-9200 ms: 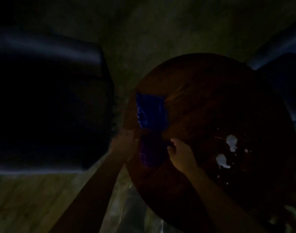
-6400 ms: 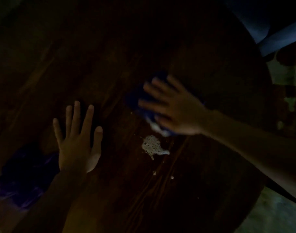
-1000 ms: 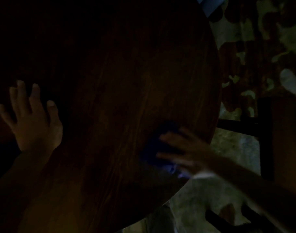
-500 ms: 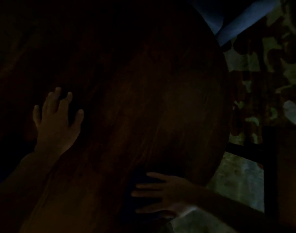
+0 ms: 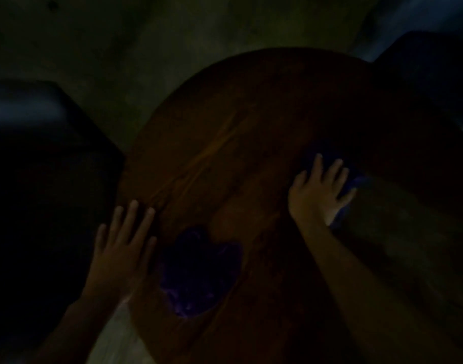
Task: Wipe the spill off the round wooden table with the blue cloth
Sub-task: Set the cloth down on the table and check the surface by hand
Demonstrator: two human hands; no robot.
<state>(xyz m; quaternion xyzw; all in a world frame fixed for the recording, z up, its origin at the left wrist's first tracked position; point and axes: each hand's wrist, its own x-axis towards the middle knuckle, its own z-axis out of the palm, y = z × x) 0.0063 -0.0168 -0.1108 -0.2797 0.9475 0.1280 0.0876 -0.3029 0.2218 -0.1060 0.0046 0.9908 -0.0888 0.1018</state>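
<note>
The scene is very dark. The round wooden table point(image 5: 251, 127) fills the middle of the head view. My right hand point(image 5: 318, 191) lies flat with spread fingers on the blue cloth point(image 5: 352, 183), pressing it to the tabletop at the right; only the cloth's edges show past my fingers. My left hand point(image 5: 122, 250) rests flat and open on the table's left edge, holding nothing. No white spill is visible on the wood. A dark purple crumpled item point(image 5: 199, 274) lies on the table near me, between my arms.
A dark cushioned seat point(image 5: 41, 166) stands left of the table. Another dark blue seat point(image 5: 435, 74) sits at the far right. Dim floor point(image 5: 146, 48) shows beyond the table's far rim.
My right hand has slid the blue cloth from the table's near edge up toward the right middle. The view pulled back, and the purple item has come into sight.
</note>
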